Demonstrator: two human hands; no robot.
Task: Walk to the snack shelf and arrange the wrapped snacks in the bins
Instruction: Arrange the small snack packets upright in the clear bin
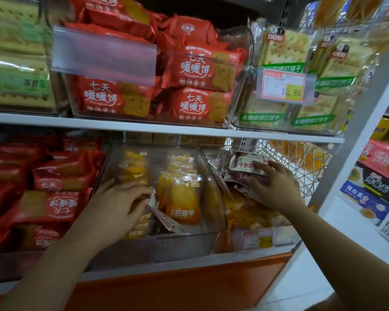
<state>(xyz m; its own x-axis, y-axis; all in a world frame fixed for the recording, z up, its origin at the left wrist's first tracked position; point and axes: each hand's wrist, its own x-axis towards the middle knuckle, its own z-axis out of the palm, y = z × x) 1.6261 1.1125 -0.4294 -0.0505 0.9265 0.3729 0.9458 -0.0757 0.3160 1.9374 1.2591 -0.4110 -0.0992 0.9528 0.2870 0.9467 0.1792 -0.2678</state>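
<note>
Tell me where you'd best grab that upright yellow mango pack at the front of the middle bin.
Pinch the top seal of the yellow mango pack, coming straight down from above. It stands upright behind the front wall of the clear bin, with other packs crowding it, so only its top edge is free. The left hand, pinching a white packet, is nearest.

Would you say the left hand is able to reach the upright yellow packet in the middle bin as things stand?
Probably yes: the left hand is inside the open-topped middle bin, right beside the yellow packet, though its fingers pinch a white wrapper.
</note>
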